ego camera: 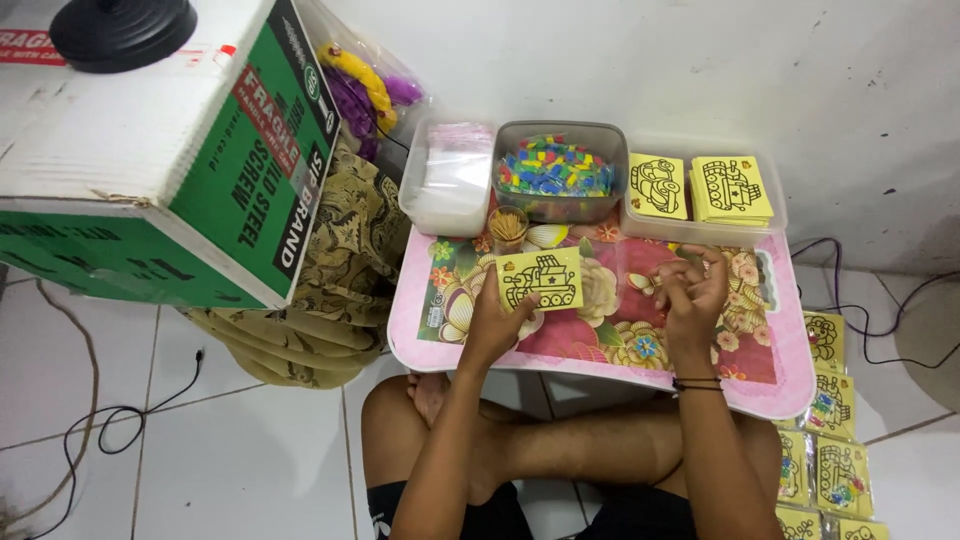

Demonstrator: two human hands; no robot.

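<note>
My left hand (497, 325) holds a yellow card (541, 279) printed with a black tank outline, raised over the pink flowered lap table (600, 345). My right hand (692, 290) hovers over the table's right side with its fingers curled around something small and clear that I cannot make out. At the table's far edge stand three clear tubs: one with clear plastic bags (449, 175), one with several small coloured packets (556, 167), and one with stacks of yellow cards (703, 188). A small cup of wooden sticks (508, 227) stands in front of the tubs.
A large green and white cardboard box (160, 150) stands to the left, with patterned cloth (340, 290) beside it. Bagged yellow cards (826, 440) lie on the tiled floor at right. Cables run across the floor on both sides. A white wall is behind.
</note>
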